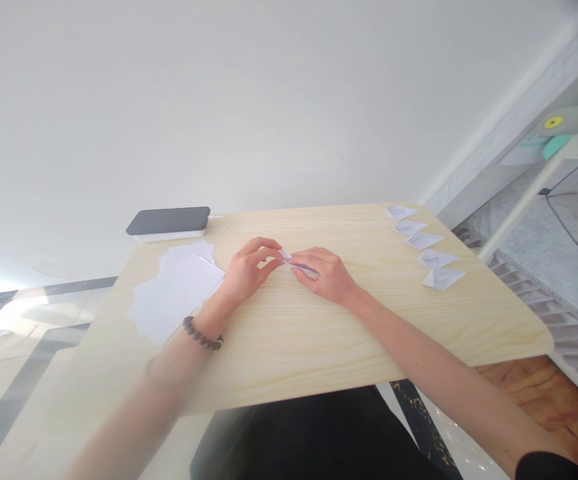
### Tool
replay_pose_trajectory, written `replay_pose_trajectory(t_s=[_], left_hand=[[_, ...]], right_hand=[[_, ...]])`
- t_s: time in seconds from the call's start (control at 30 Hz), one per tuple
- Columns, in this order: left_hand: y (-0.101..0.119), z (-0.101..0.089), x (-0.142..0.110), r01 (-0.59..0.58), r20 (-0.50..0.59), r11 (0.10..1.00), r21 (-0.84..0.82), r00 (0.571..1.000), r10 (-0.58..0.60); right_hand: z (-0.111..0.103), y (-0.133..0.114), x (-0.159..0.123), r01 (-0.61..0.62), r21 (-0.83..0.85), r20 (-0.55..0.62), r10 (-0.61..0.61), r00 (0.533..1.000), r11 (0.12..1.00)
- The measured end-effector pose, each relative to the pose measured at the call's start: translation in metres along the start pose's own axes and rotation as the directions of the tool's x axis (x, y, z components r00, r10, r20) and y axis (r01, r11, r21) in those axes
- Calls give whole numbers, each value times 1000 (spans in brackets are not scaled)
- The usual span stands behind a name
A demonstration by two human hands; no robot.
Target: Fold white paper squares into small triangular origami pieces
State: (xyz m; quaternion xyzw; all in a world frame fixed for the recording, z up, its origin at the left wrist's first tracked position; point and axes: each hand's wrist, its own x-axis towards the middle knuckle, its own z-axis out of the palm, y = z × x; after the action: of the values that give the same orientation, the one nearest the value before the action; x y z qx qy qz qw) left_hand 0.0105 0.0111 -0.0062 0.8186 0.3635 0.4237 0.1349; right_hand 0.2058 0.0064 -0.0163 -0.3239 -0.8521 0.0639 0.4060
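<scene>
Between my hands, over the middle of the table, is a small folded piece of white paper (285,255). My left hand (249,268) pinches its left end between thumb and fingertips. The fingers of my right hand (329,273) close on the right part and cover much of it, so its full shape is hidden. To the left lies a loose pile of white paper sheets (179,290), fanned out unevenly. Several folded paper shapes (443,279) with pointed ends stand in a column along the table's right side.
A dark-topped, white-sided device (169,221) with a white cable (221,219) sits at the back left of the pale wooden table (289,353). The white wall (269,100) rises behind the back edge. A white metal stand (523,200) is beyond the right edge.
</scene>
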Motion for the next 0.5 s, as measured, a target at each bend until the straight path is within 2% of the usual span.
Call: replay_pose_trajectory(t_s=[0.27, 0.5], left_hand=[[-1, 3, 0, 31, 83, 999, -26, 996, -29], [-1, 2, 0, 34, 98, 999, -31, 995, -31]], right_hand=[[1, 1, 0, 4, 32, -1, -4, 1000, 999], [1, 1, 0, 9, 42, -2, -9, 1000, 999]])
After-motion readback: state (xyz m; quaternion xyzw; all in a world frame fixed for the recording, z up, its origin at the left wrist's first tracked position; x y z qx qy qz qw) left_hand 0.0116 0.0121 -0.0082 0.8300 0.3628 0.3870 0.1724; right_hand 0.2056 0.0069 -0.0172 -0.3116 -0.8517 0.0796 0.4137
